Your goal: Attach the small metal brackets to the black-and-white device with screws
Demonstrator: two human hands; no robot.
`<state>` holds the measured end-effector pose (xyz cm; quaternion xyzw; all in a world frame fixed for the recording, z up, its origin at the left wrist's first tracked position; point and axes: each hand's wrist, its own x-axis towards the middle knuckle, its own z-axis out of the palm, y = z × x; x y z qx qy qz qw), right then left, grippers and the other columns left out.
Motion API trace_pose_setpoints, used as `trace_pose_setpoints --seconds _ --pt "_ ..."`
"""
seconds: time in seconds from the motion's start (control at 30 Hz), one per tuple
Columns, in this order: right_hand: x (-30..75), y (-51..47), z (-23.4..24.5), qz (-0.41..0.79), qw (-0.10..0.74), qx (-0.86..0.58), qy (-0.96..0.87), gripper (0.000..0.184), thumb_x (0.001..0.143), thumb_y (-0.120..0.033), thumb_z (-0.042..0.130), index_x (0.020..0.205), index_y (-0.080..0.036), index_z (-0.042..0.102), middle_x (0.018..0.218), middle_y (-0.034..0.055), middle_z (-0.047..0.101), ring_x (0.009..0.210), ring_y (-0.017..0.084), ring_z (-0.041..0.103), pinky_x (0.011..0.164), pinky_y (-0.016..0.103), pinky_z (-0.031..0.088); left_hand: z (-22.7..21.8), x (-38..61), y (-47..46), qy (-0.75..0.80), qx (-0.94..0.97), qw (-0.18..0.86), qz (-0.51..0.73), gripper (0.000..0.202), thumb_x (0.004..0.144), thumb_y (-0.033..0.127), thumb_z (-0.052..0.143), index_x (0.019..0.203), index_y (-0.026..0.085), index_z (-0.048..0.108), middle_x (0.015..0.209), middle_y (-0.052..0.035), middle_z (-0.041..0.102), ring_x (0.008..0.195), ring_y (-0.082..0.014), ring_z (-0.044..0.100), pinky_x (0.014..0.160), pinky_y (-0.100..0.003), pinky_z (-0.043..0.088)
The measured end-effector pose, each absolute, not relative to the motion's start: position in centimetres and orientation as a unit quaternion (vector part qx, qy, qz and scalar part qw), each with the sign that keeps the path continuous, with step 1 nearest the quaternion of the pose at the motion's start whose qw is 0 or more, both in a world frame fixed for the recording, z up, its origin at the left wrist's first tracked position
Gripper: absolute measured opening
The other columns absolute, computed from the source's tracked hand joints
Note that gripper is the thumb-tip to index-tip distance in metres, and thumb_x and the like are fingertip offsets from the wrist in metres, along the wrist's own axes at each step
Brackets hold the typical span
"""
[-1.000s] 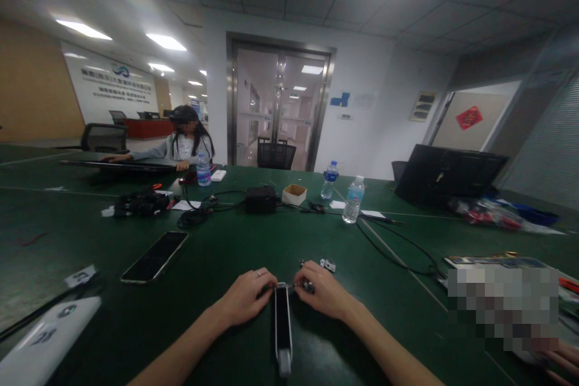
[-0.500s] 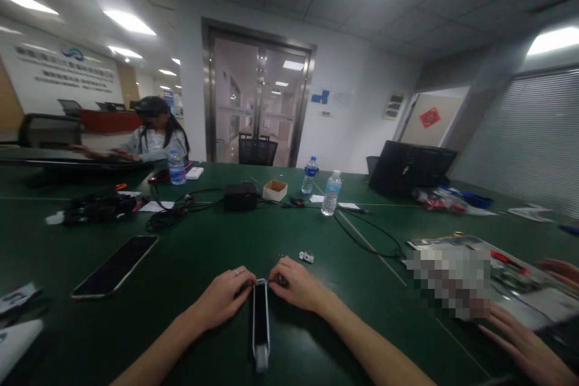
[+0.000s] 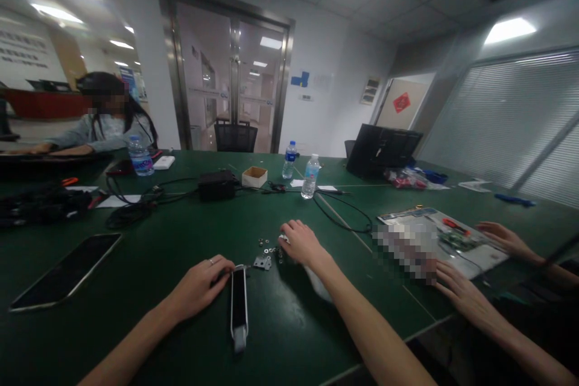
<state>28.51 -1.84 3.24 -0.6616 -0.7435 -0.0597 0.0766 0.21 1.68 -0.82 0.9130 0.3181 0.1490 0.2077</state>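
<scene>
My left hand (image 3: 205, 283) has its thumb and fingertips together at the upper left corner of a narrow black device with a white frame (image 3: 239, 304). That device lies lengthwise toward me, a grey end piece (image 3: 240, 341) at its near end. Farther forward and right, my right hand (image 3: 302, 242) curls its fingers down on a small light metal piece (image 3: 283, 239), mostly hidden under them. Beside its fingertips are several small metal nuts (image 3: 266, 251) and a small silver metal plate (image 3: 261, 263). A pale shape (image 3: 320, 283) shows partly behind my right forearm; its kind is unclear.
A phone (image 3: 67, 268) lies at left. Black cables, a black adapter (image 3: 217, 184), an open small box (image 3: 254, 177) and water bottles (image 3: 310, 176) stand farther back. At right, another person's hands (image 3: 468, 289) are at a panel with electronics (image 3: 452, 235). Someone sits at back left.
My right hand has moved from the device's top forward and right to the small metal piece. Nuts and a metal plate now show on the table. The view has turned right.
</scene>
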Motion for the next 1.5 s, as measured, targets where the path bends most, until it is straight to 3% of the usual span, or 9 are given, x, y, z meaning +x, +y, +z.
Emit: trace_pose_setpoints --seconds 0.17,0.73,1.2,1.33,1.5 --pt "29.3 -1.6 2.6 0.001 0.015 -0.691 -0.723 0.023 0.093 -0.023 0.047 0.110 -0.018 0.061 0.113 0.0115 0.058 0.102 0.022 0.058 0.083 0.031 0.044 -0.8 0.1 1.7 0.319 0.913 0.214 0.140 0.027 0.092 0.025 0.041 0.112 0.025 0.059 0.107 -0.0024 0.060 0.091 -0.0180 0.058 0.079 -0.029 0.049" --pt "29.2 -1.2 2.3 0.032 0.039 -0.693 -0.719 0.025 0.092 -0.013 0.042 0.109 -0.015 0.060 0.108 0.0134 0.063 0.098 0.023 0.062 0.078 0.030 0.045 -1.4 -0.2 2.3 0.320 0.912 0.215 0.137 0.029 0.093 0.027 0.039 0.114 0.024 0.059 0.109 -0.0032 0.060 0.092 -0.0183 0.058 0.079 -0.029 0.049" --pt "29.9 -0.9 2.3 0.003 0.060 -0.715 -0.696 0.028 0.095 -0.015 0.038 0.110 -0.014 0.061 0.110 0.0148 0.062 0.102 0.023 0.059 0.082 0.032 0.045 -1.3 -0.1 2.1 0.317 0.915 0.204 0.146 0.029 0.093 0.029 0.039 0.113 0.025 0.060 0.105 -0.0026 0.061 0.085 -0.0178 0.056 0.075 -0.027 0.048" --pt "29.1 -1.0 2.2 0.005 0.080 -0.660 -0.747 0.028 0.095 -0.025 0.046 0.118 -0.018 0.059 0.119 0.0113 0.058 0.111 0.021 0.053 0.091 0.031 0.043 -1.2 0.0 2.1 0.318 0.915 0.204 0.144 0.029 0.093 0.029 0.039 0.113 0.025 0.059 0.105 -0.0027 0.060 0.086 -0.0179 0.056 0.075 -0.027 0.048" --pt "28.3 -1.0 2.0 0.022 0.066 -0.609 -0.790 0.027 0.095 -0.024 0.046 0.115 -0.017 0.064 0.114 0.0104 0.061 0.108 0.020 0.054 0.091 0.030 0.043 -1.2 0.0 2.1 0.318 0.914 0.205 0.146 0.029 0.093 0.030 0.038 0.112 0.025 0.060 0.105 -0.0031 0.061 0.088 -0.0187 0.057 0.077 -0.028 0.048"
